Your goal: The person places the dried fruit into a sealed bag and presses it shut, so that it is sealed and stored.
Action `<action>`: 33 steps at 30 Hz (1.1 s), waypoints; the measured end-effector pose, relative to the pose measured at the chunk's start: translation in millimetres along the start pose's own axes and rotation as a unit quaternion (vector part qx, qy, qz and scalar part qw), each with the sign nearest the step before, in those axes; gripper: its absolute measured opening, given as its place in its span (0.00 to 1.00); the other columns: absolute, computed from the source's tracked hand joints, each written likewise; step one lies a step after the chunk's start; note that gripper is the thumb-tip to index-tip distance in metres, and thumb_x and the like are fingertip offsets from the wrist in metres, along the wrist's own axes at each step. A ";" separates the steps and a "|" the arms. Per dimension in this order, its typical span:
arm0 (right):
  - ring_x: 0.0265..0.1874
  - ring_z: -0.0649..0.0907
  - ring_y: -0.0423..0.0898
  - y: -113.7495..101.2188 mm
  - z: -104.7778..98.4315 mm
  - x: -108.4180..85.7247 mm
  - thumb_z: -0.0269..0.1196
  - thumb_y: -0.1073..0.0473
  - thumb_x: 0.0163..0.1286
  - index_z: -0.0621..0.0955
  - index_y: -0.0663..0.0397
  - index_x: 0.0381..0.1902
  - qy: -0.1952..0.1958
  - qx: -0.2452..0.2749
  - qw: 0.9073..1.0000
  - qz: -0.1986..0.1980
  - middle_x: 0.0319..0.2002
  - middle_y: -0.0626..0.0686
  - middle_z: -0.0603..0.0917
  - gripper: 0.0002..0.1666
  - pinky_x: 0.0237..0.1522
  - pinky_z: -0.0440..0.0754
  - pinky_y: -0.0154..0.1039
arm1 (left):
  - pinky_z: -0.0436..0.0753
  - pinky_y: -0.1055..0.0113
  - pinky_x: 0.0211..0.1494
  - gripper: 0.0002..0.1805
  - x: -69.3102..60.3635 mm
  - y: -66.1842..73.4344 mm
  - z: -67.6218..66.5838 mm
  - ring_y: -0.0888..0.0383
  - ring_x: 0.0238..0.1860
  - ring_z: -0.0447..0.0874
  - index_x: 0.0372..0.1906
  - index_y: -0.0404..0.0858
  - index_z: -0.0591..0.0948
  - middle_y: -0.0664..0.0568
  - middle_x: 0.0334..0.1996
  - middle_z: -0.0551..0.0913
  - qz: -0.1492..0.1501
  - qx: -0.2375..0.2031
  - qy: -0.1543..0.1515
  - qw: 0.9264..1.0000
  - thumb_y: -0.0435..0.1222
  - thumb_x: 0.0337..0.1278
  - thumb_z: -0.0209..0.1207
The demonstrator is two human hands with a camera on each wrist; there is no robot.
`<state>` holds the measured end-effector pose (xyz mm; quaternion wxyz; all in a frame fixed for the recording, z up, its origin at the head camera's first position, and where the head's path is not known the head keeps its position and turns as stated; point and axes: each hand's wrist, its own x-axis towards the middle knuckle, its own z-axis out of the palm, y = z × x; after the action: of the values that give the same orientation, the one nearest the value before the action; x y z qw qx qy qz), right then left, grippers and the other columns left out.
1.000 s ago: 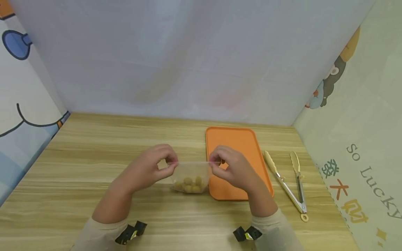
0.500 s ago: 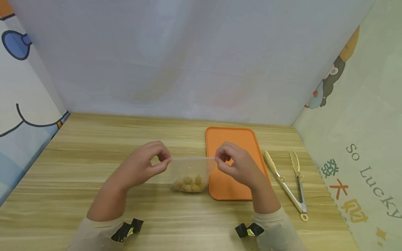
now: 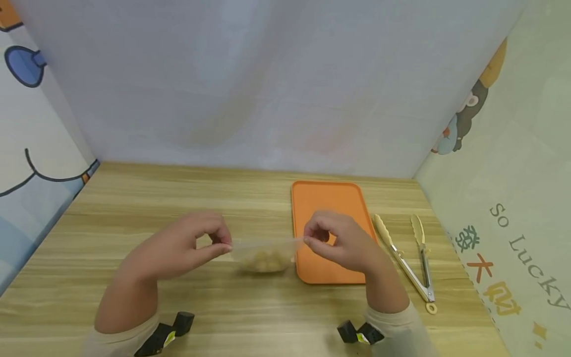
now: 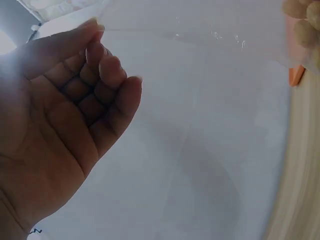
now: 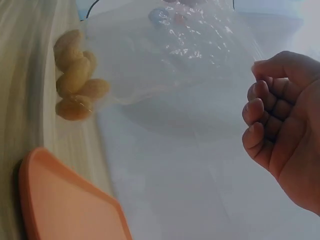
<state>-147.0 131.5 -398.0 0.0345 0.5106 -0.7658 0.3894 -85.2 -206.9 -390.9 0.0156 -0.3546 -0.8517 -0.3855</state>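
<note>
A clear plastic bag is stretched between my two hands, its top edge drawn nearly straight. Several yellow-brown oval pieces lie in the bottom of the bag; they are blurred in the head view. My left hand pinches the left top corner between thumb and forefinger. At the opposite corner, my right hand pinches the same edge and hovers over part of an orange tray. The other fingers of both hands are loosely curled, as the wrist views show.
Right of the tray, metal tongs with cream tips lie spread on the wooden table. A pale backdrop rises behind the table, and printed panels stand at left and right.
My left hand has moved left and, lately, a little toward me, while the right has shifted slightly right. The bag's top edge rose, then dropped nearer its contents in the head view.
</note>
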 end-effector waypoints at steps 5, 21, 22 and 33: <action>0.24 0.72 0.35 -8.4 -5.5 6.8 0.61 0.61 0.71 0.77 0.43 0.32 -0.074 0.013 0.995 0.061 0.26 0.40 0.75 0.07 0.26 0.72 0.32 | 0.77 0.69 0.41 0.04 -1.1 -0.9 -6.9 0.65 0.35 0.77 0.37 0.54 0.78 0.64 0.33 0.79 -0.017 -0.041 -0.049 0.998 0.41 0.70 0.57; 0.27 0.74 0.41 75.9 19.4 56.1 0.56 0.55 0.73 0.80 0.45 0.35 -0.199 -0.094 0.943 0.251 0.29 0.44 0.79 0.07 0.33 0.73 0.38 | 0.74 0.61 0.38 0.06 53.8 -91.5 2.2 0.59 0.30 0.72 0.32 0.45 0.81 0.56 0.28 0.79 -0.171 0.088 -0.123 0.974 0.37 0.67 0.58; 0.27 0.74 0.40 82.3 21.6 58.7 0.55 0.56 0.74 0.80 0.45 0.34 -0.206 -0.098 0.939 0.256 0.29 0.45 0.79 0.08 0.34 0.73 0.38 | 0.74 0.61 0.39 0.07 57.4 -95.5 2.0 0.59 0.31 0.73 0.31 0.45 0.81 0.57 0.28 0.78 -0.171 0.100 -0.131 0.971 0.37 0.66 0.58; 0.28 0.73 0.43 123.0 39.1 83.3 0.53 0.54 0.76 0.79 0.47 0.35 -0.277 -0.139 0.901 0.305 0.32 0.47 0.79 0.10 0.34 0.71 0.39 | 0.73 0.60 0.41 0.08 82.5 -137.8 8.0 0.57 0.33 0.74 0.30 0.42 0.79 0.54 0.29 0.78 -0.208 0.142 -0.198 0.947 0.36 0.66 0.56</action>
<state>-272.7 65.5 -456.7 -0.2288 0.3293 -0.9091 0.1134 -229.8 -214.9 -460.7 -0.1840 -0.2334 -0.9382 -0.1773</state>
